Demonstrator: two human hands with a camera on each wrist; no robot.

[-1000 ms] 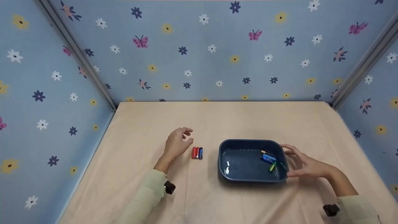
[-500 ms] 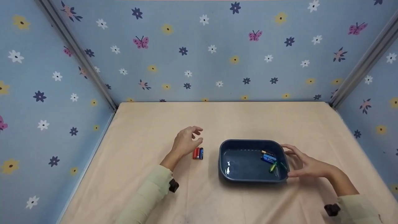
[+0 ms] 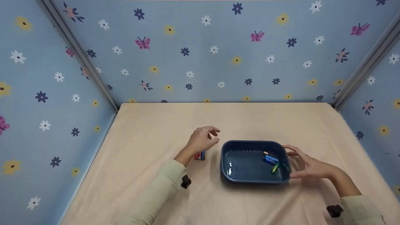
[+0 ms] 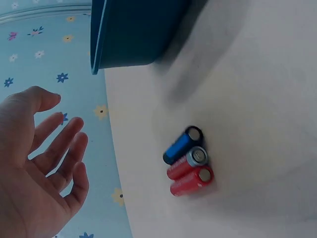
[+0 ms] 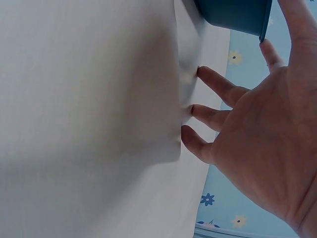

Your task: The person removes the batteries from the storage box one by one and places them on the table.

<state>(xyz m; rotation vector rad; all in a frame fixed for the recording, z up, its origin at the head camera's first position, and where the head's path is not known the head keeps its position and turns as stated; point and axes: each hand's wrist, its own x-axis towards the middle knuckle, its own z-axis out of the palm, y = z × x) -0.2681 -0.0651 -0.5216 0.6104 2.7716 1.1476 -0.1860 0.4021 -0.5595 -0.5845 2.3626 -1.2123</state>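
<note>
Sorting batteries [image 4: 183, 166], seemingly: left hand [image 3: 202, 138] empty, fingers loosely parted; right hand [image 3: 314, 165] spread against bin [image 3: 245, 164], nearer surface's right edge [image 3: 347, 140]; next likely calls for battery pinch.

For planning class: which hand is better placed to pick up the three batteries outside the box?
Probably the left hand: it is empty, near those batteries; the right hand touches the box on its opposite side.

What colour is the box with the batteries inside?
The box is dark blue; the head view shows it best.
</note>
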